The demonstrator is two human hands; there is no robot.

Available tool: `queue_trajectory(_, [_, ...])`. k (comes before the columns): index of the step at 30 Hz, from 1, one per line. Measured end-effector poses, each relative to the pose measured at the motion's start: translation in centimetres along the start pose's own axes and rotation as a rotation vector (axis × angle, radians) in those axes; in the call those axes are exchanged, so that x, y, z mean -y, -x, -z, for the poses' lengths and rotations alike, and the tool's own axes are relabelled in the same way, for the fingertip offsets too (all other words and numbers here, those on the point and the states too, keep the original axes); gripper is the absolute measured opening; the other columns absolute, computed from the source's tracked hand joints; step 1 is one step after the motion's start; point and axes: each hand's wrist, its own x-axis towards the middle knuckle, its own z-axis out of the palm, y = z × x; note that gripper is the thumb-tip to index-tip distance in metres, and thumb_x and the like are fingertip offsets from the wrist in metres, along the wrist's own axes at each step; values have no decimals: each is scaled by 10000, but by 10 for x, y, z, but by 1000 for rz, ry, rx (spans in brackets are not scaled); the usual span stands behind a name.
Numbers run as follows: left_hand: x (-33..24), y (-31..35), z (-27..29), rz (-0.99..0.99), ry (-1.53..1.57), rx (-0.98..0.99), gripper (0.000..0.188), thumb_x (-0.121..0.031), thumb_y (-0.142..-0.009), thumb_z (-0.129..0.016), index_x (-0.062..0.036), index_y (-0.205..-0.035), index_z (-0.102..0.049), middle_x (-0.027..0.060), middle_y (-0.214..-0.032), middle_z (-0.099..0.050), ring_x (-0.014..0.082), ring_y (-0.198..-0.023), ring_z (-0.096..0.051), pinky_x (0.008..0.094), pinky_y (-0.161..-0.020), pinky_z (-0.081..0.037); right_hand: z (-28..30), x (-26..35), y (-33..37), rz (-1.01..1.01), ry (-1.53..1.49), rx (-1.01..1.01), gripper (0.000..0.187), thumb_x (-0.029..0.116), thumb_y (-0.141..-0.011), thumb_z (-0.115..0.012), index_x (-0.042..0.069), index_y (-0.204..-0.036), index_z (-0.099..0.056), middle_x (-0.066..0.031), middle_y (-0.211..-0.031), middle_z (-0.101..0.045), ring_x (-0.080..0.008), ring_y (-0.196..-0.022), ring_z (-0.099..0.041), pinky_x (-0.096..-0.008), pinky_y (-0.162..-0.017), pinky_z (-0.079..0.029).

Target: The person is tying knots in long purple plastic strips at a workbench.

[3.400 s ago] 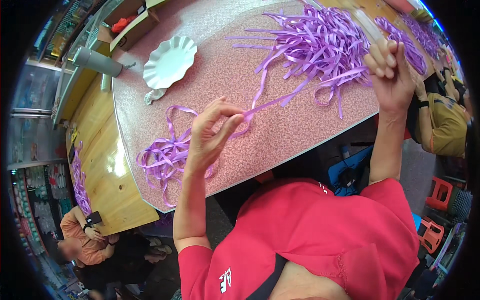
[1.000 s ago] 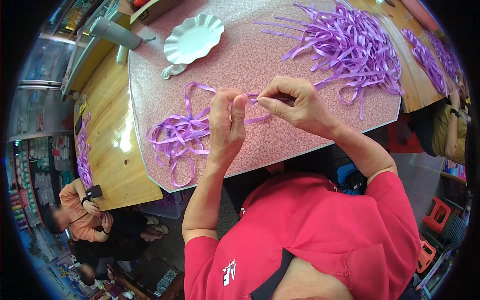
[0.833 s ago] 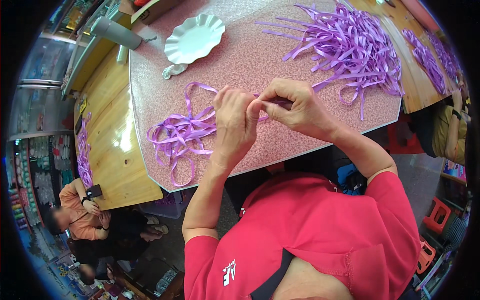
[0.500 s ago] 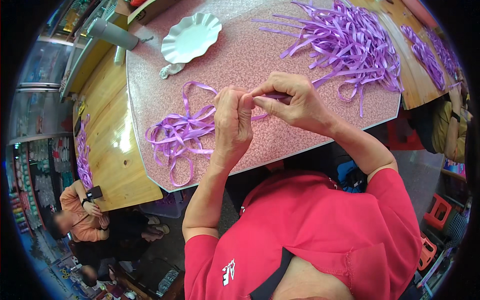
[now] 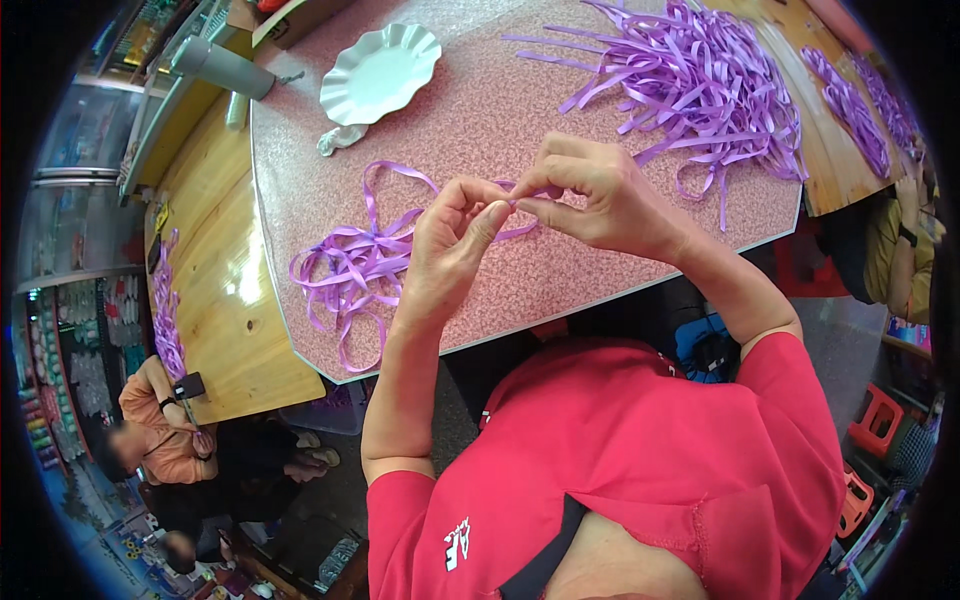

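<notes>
Over the pink speckled table mat, my two hands meet at the fingertips on a thin purple ribbon. My left hand pinches it between thumb and fingers, and my right hand pinches it from the other side. The small spot between the fingertips is mostly hidden. Left of my left hand lies a loose pile of looped purple ribbons. A much larger heap of purple ribbons spreads beyond my right hand.
A white scalloped dish and a grey tumbler stand at the far left. More ribbon bundles lie on the wooden table at left and right. Other people sit at the left and right edges. Red stools are at right.
My left hand has turned and opened its palm toward me, its thumb now pointing to the right hand. The right hand has shifted slightly up and right. The ribbon piles look unchanged.
</notes>
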Motion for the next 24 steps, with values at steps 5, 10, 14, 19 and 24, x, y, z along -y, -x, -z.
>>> queue_trajectory(5, [-4, -2, -8, 28, -21, -81, 193, -211, -1026, -548, -23, -1041, -589, 31, -968, -598, 98, -918, -544, 257, -841, -444, 1, 1, -2, 85, 93, -41, 141, 10, -783, -751, 36, -916, -713, -68, -747, -593, -193, -662, -603, -304, -545, -463])
queue_trajectory(10, [-1, -1, -9, -84, -340, -42, 271, -249, -1056, -478, -15, -974, -586, 38, -850, -562, 103, -822, -519, 260, -747, -434, 0, 3, 0, 86, 109, -27, 141, 1, -781, -747, 28, -913, -708, -73, -757, -600, -196, -661, -609, -302, -537, -466])
queue_trajectory(14, [3, -1, -14, -111, -291, -87, 235, -222, -1051, -491, -16, -971, -571, 21, -847, -535, 102, -812, -500, 245, -749, -422, 0, 2, 1, 108, 68, -40, 155, -2, -785, -744, 19, -936, -716, -74, -765, -607, -187, -661, -608, -297, -540, -464])
queue_trajectory(19, [5, 0, -17, -60, 20, -79, 144, -173, -1022, -551, -37, -993, -588, 6, -944, -573, 93, -896, -526, 234, -810, -424, 13, 12, 0, -183, -189, 43, 155, 30, -844, -724, 13, -998, -732, -38, -812, -635, -104, -717, -590, -243, -589, -436])
queue_trajectory(24, [7, 5, -4, 29, 135, 0, 77, -101, -972, -610, -35, -1011, -614, 60, -1073, -632, 149, -1048, -590, 316, -1003, -408, 15, 10, -3, -423, -549, 31, 154, 83, -898, -703, 6, -1029, -723, 18, -835, -638, -37, -731, -546, -208, -591, -415])
